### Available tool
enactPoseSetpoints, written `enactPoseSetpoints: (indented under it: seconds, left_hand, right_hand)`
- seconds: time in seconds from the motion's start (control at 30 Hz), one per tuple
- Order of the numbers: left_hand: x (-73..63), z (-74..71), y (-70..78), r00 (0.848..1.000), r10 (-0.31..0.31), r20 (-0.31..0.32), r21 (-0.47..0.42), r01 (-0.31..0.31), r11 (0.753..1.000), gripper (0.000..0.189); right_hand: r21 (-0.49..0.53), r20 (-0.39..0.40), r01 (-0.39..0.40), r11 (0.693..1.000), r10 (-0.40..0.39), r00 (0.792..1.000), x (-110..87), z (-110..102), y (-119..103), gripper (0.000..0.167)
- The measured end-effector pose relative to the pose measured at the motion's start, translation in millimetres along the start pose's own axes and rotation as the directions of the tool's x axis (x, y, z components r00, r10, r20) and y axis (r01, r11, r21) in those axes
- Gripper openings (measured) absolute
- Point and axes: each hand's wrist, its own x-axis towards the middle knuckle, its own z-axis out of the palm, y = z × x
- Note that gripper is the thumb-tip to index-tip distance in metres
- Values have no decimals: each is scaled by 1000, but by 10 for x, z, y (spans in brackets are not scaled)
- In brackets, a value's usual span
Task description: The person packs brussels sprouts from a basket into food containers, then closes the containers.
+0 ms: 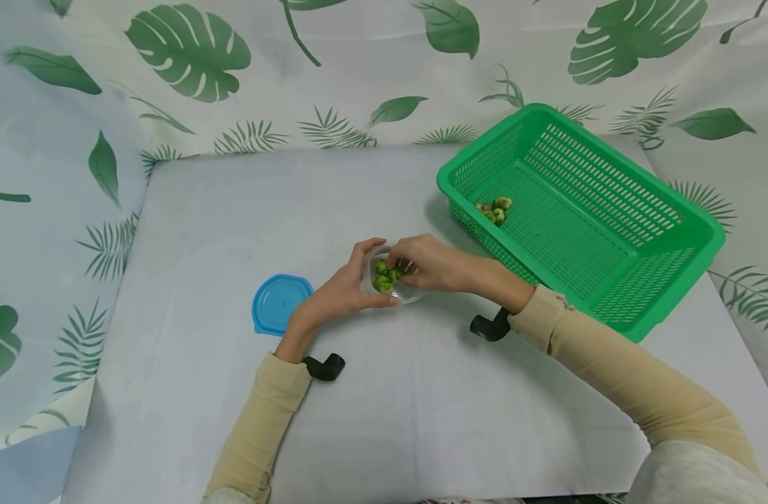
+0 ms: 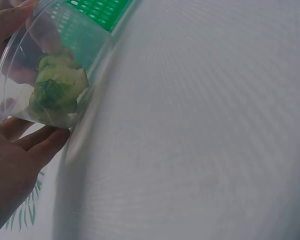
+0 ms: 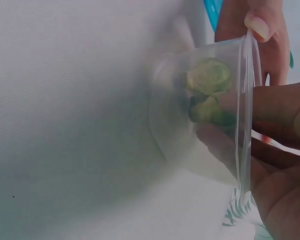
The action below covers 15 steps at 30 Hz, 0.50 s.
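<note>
A clear plastic container [image 1: 414, 294] stands on the table with several green Brussels sprouts [image 1: 384, 283] inside. My left hand [image 1: 341, 288] holds it from the left, thumb at the near side and fingers round the far side. In the right wrist view the left thumb [image 3: 260, 26] lies on the container's rim. My right hand [image 1: 439, 266] reaches over the rim from the right, its fingertips down inside. There it pinches a Brussels sprout [image 3: 205, 111], seen through the clear wall. Another sprout [image 3: 208, 76] lies right beside that one.
A blue lid [image 1: 281, 304] lies on the table left of the container. To the right stands a large green slotted basket [image 1: 661, 280], its near wall close to the right forearm. Several more sprouts [image 1: 498, 213] sit in the basket's left corner. Leaf-printed sheets [image 1: 358, 63] hang behind the table.
</note>
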Motion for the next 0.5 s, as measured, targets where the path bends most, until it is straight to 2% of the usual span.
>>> enactPoseSetpoints:
  seconds: [0.5]
  left_hand:
    - [10,4,-35,1000,4,0,0,-4,1000,99]
  right_hand:
    - [-20,20,-8,1000,8,1000,3,20,-15,20]
